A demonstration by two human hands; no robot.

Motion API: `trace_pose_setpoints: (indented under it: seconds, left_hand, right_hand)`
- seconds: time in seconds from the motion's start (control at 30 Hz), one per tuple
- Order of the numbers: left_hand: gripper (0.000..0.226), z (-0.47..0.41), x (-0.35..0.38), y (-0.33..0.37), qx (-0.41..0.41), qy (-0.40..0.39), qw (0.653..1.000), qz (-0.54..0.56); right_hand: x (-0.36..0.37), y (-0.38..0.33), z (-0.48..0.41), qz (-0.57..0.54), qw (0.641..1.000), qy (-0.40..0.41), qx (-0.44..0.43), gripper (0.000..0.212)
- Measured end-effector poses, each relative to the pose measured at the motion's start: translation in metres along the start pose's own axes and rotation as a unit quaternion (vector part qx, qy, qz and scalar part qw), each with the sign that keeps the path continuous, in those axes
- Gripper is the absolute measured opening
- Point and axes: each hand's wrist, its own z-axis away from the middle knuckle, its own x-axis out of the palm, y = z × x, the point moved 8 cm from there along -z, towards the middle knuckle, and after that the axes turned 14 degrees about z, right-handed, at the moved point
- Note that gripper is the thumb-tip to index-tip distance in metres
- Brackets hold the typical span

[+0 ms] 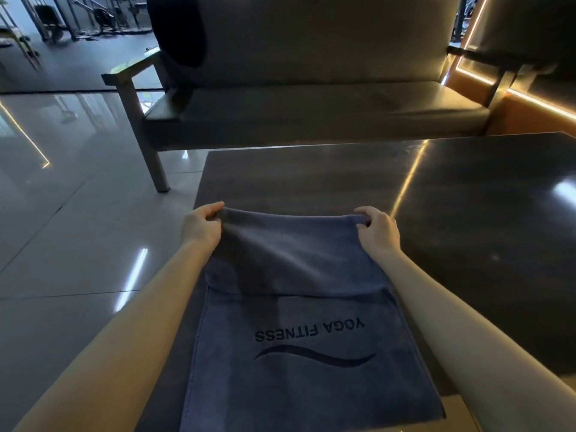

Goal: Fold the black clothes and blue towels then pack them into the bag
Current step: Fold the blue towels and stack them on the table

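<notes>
A blue towel [299, 353] printed "YOGA FITNESS" lies on the dark table [467, 213], its near end hanging over the front edge. Its far part is lifted and doubled over the rest. My left hand [201, 226] pinches the far left corner of the towel. My right hand [378, 232] pinches the far right corner. Both corners are held a little above the tabletop. A black garment [180, 35] hangs over the left end of the sofa backrest. No bag is in view.
A dark sofa [311, 104] with a metal frame stands just behind the table. Glossy tiled floor [78, 213] lies to the left. Gym equipment stands far back left. An orange wall with light strips [530, 104] is at the right.
</notes>
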Motion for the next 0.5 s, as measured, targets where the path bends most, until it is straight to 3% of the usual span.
trace_pose_setpoints:
  seconds: [0.13, 0.3, 0.4, 0.5]
  left_hand:
    - [0.047, 0.002, 0.011, -0.007, 0.028, -0.067, 0.985, -0.154]
    - [0.041, 0.009, 0.018, -0.012, 0.036, -0.087, 0.937, -0.338]
    - [0.046, 0.019, 0.023, -0.015, 0.062, -0.109, 0.908, -0.399]
    - [0.051, 0.023, 0.021, -0.025, 0.056, -0.121, 0.906, -0.402]
  right_hand:
    - [0.003, -0.002, 0.001, 0.027, 0.999, 0.002, -0.034, 0.032]
    - [0.005, -0.007, 0.004, 0.067, 0.995, 0.003, -0.073, 0.03]
    - [0.008, -0.005, 0.003, 0.112, 0.991, 0.007, -0.077, 0.03]
    - [0.011, -0.003, 0.002, 0.139, 0.987, -0.008, -0.076, 0.032]
